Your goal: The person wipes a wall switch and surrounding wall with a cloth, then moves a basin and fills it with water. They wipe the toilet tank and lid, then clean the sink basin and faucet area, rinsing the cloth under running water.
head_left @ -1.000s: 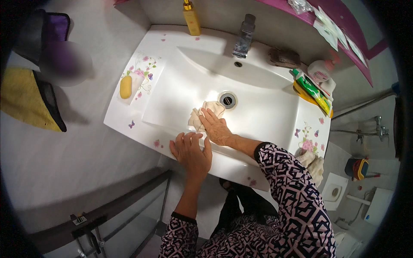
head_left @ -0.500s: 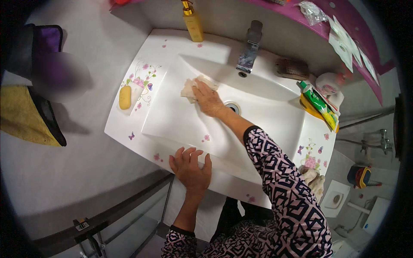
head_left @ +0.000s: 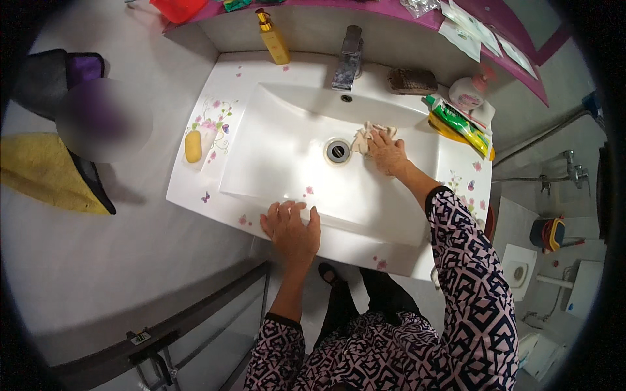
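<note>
A pale, crumpled cloth (head_left: 365, 138) lies in the white sink (head_left: 274, 163), to the right of the drain (head_left: 338, 152). My right hand (head_left: 388, 155) presses down on it, fingers over the cloth against the basin's surface. On the sink's front rim rests my left hand (head_left: 291, 229), its fingers slightly bent and spread, holding nothing. The faucet (head_left: 349, 58) stands at the back of the basin, beyond both hands.
At the left, a yellow soap bar (head_left: 193, 146) sits on a dish. A gold pump bottle (head_left: 274, 40) stands behind. The right side holds a brown brush (head_left: 412, 81), a green toothpaste tube (head_left: 460, 125) and a pump bottle (head_left: 468, 92). A purple shelf (head_left: 385, 9) overhangs the back.
My right hand has slid the cloth from the left part of the basin to the right of the drain. My left hand stays on the front rim. The view has shifted slightly.
</note>
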`<state>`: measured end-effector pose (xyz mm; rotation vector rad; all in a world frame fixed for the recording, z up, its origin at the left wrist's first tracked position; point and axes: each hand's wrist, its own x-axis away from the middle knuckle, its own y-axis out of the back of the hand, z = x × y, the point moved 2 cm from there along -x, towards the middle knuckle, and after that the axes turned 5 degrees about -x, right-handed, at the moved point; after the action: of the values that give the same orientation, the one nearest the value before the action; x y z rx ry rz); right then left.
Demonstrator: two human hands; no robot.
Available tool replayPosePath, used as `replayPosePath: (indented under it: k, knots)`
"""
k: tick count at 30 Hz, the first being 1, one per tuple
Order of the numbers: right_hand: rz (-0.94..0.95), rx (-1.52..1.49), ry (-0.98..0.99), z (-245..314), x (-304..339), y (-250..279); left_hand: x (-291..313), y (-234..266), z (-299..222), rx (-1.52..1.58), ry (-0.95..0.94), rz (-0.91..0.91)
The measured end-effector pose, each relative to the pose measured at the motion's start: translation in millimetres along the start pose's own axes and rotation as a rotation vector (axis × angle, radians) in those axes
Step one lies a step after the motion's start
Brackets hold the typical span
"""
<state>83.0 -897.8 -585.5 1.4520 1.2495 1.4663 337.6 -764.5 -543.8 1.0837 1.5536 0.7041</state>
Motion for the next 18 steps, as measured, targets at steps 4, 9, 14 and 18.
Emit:
replayPosePath:
  k: [4, 9, 14, 18]
  knots:
    - [-0.059, -0.079, -0.031, 10.4, 28.6, -14.1, 0.4, -2.1, 6.2, 0.042, -0.058, 0.018]
    - [0.017, -0.224, 0.130, 75.9, 51.6, -25.3, -27.3, -1.6, 51.5, 0.007, -0.016, -0.043]
    - [-0.026, -0.517, 0.372, 136.3, 28.4, -52.8, -43.8, -7.0, 92.2, 0.004, 0.060, -0.081]
    - [-0.185, -0.632, 0.388, 166.4, -7.8, -44.8, -44.9, -6.3, 92.6, 0.021, 0.095, -0.077]
